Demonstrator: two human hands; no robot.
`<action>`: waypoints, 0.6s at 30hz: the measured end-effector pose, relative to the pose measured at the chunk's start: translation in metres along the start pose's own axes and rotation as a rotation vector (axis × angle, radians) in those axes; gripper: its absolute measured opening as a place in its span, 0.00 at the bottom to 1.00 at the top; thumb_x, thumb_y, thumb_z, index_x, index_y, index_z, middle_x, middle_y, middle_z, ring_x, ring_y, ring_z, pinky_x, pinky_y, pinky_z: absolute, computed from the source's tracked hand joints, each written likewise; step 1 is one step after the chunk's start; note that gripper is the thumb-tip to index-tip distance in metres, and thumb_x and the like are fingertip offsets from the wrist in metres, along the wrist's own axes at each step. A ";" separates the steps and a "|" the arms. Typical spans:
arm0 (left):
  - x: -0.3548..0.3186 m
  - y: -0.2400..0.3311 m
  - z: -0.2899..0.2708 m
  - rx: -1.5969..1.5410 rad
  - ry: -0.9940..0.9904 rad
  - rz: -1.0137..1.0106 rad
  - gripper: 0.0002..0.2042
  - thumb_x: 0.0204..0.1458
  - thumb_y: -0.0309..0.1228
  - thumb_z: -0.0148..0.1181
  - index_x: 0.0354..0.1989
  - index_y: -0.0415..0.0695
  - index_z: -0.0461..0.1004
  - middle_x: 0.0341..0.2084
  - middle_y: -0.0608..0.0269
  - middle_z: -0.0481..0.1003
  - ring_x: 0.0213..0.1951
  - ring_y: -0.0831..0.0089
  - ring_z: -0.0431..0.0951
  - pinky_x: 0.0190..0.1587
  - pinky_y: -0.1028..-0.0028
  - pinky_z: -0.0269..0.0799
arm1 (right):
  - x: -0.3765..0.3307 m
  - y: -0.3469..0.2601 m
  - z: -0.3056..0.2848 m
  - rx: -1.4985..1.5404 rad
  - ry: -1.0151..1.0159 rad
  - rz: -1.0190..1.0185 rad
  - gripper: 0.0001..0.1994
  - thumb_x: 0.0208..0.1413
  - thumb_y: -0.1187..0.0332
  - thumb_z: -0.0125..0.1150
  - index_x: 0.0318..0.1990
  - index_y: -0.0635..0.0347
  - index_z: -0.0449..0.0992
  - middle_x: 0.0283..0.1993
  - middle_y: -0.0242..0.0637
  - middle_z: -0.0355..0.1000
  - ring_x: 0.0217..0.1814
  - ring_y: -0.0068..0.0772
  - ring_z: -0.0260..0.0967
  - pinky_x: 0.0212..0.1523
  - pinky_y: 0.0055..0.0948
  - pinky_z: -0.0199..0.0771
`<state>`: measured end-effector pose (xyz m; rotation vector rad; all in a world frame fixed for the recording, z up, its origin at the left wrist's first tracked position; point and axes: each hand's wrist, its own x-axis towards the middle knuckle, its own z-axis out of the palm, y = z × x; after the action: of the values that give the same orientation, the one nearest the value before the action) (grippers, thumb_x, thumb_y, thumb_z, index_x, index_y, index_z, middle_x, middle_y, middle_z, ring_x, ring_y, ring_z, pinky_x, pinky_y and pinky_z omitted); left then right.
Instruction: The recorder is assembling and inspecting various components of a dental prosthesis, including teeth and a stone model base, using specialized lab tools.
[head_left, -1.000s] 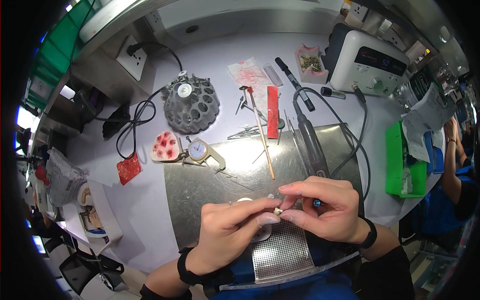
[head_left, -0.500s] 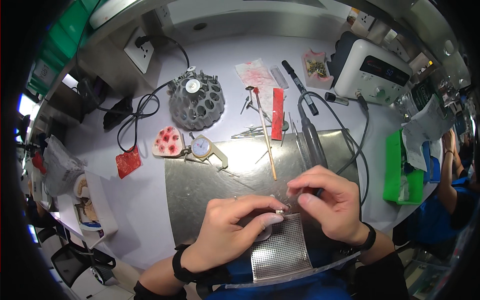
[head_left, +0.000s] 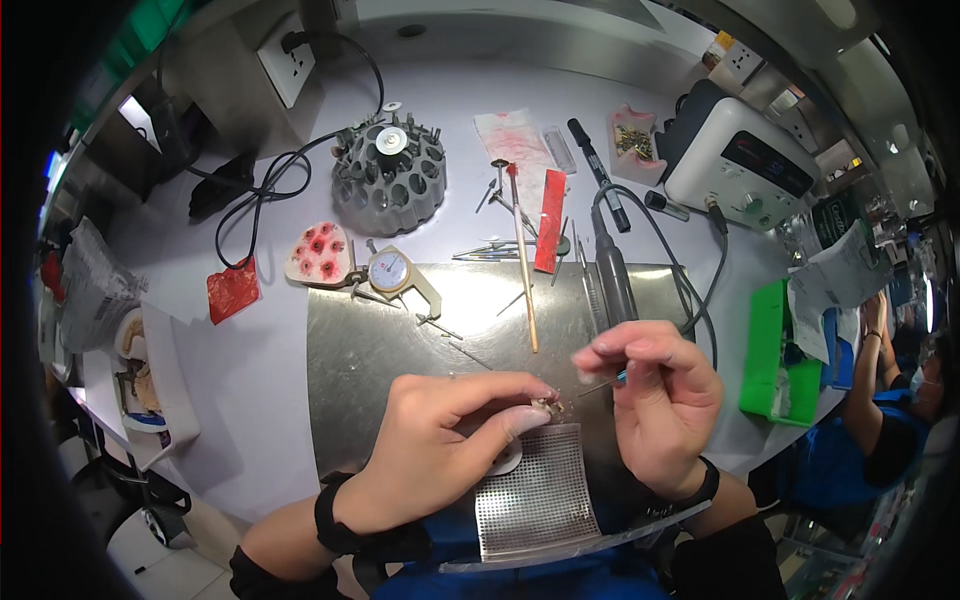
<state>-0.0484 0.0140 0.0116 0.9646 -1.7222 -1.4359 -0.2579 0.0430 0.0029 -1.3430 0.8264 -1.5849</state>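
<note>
My left hand [head_left: 440, 440] pinches a small pale, tooth-like piece [head_left: 544, 407] with metallic glints between thumb and index finger. Below those fingers lies a perforated metal sheet [head_left: 535, 495], with a round whitish disc [head_left: 508, 459] partly covered by the hand. Across from it, my right hand [head_left: 660, 400] has its fingers curled, and a thin metal rod [head_left: 598, 387] sticks out of them toward the piece. The rod's other end is hidden in the fingers, beside a speck of blue. Just beyond this hand lies a dark grey handpiece [head_left: 613, 285], its near end hidden.
A metal plate [head_left: 400, 340] covers the middle of the bench. Beyond it stand a grey bur holder [head_left: 390, 190], a dial gauge [head_left: 388, 270], a red-spotted cast [head_left: 320, 253], a brush [head_left: 525, 270] and a white control unit [head_left: 745, 155]. A green bin [head_left: 766, 350] is at right, near another person.
The whole view has shifted slightly. A thin rod now shows, pointing from my right fingers toward the small piece. My left hand still pinches that piece.
</note>
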 end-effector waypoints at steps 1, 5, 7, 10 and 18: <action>-0.001 -0.001 0.001 -0.116 0.014 -0.069 0.06 0.58 0.17 0.65 0.43 0.32 0.83 0.38 0.51 0.86 0.38 0.72 0.87 0.39 0.75 0.83 | 0.000 0.001 -0.006 0.016 0.011 0.027 0.11 0.72 0.83 0.44 0.51 0.70 0.76 0.56 0.52 0.74 0.53 0.40 0.80 0.53 0.33 0.80; -0.001 -0.001 -0.004 -0.324 0.046 -0.107 0.08 0.60 0.14 0.61 0.47 0.30 0.79 0.43 0.45 0.84 0.47 0.63 0.86 0.49 0.66 0.85 | 0.003 -0.009 -0.018 -0.005 0.040 0.179 0.14 0.72 0.81 0.43 0.54 0.70 0.76 0.47 0.45 0.75 0.39 0.25 0.74 0.39 0.21 0.72; -0.002 -0.001 -0.009 -0.368 0.145 0.004 0.10 0.62 0.17 0.62 0.50 0.31 0.78 0.42 0.49 0.83 0.49 0.62 0.86 0.52 0.64 0.83 | 0.009 -0.015 -0.015 -0.110 0.017 0.298 0.13 0.67 0.82 0.49 0.51 0.68 0.80 0.43 0.41 0.76 0.36 0.20 0.72 0.37 0.18 0.69; 0.001 0.000 -0.022 -0.317 0.263 0.022 0.10 0.62 0.21 0.64 0.51 0.31 0.78 0.42 0.50 0.83 0.48 0.61 0.86 0.51 0.65 0.84 | 0.022 -0.028 -0.014 -0.692 -0.334 0.272 0.09 0.62 0.81 0.59 0.46 0.65 0.83 0.40 0.36 0.77 0.35 0.20 0.72 0.35 0.18 0.69; 0.000 -0.005 -0.027 -0.316 0.284 0.081 0.09 0.55 0.16 0.69 0.45 0.30 0.83 0.38 0.50 0.85 0.40 0.66 0.88 0.46 0.72 0.85 | 0.015 0.000 -0.002 -0.837 -0.642 0.075 0.10 0.49 0.74 0.74 0.40 0.59 0.84 0.37 0.36 0.74 0.36 0.40 0.76 0.37 0.35 0.77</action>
<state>-0.0243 0.0008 0.0107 0.8670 -1.2704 -1.3909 -0.2600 0.0297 0.0087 -2.2029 1.1401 -0.6323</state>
